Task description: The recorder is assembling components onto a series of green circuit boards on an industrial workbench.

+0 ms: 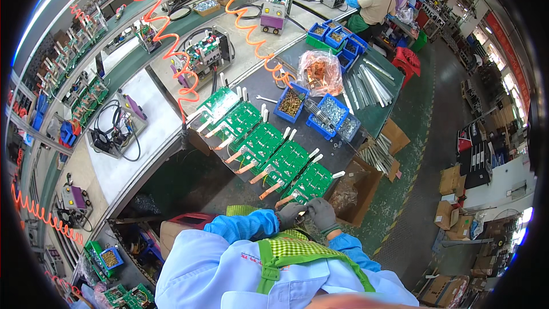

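Both hands wear grey gloves and meet close in front of my apron, by the near edge of the bench. My left hand is curled, its fingertips turned toward the right one. Beside it, my right hand has its fingers pinched together. Whatever lies between them is too small or hidden to make out. Just beyond stands the nearest green circuit board, with a copper strip jutting from its left side. Several similar boards, such as this one, run in a row up the bench, with white posts and copper strips.
A blue bin of brass screws, a blue bin of silver hardware and a wrench lie past the boards. Metal bars rest farther right. A cardboard box sits right of my hands. Orange coiled hoses hang overhead.
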Action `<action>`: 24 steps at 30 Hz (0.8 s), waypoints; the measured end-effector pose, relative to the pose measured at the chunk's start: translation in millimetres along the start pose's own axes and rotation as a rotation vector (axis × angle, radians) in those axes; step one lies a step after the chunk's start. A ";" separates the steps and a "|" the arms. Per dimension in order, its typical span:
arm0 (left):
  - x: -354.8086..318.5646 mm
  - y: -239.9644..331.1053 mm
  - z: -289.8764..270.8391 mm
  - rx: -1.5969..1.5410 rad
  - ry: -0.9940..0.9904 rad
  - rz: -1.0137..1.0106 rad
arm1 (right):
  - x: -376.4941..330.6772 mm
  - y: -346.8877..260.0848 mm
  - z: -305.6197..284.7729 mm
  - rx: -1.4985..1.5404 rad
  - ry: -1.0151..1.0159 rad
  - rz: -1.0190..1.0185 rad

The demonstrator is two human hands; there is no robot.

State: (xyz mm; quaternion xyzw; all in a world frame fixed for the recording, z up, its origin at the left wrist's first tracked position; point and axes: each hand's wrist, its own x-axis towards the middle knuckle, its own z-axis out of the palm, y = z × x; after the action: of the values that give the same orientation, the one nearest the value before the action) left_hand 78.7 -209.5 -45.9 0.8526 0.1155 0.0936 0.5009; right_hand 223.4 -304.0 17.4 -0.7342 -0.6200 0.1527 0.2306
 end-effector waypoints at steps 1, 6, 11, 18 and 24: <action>-0.6 2.2 -0.9 -0.085 -0.015 -0.037 | -0.6 -2.2 -1.1 0.002 -0.003 0.003; -1.4 -3.2 7.7 -0.141 0.005 0.012 | 2.9 -5.5 -6.0 -0.005 -0.053 0.048; 5.0 6.1 11.8 -1.053 0.020 -0.642 | 2.6 -1.7 -1.1 0.028 0.037 0.066; -3.8 -11.7 20.9 -0.214 0.144 0.045 | 5.6 -14.3 3.8 -0.169 0.006 0.255; -6.1 -7.8 22.6 -0.373 0.094 -0.121 | -0.2 -15.5 12.7 0.041 0.225 0.156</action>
State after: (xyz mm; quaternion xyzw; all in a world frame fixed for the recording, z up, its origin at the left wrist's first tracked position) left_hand 78.3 -226.4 -63.9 0.7312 0.1704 0.1227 0.6491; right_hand 203.8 -300.4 14.8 -0.7878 -0.5282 0.0995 0.3008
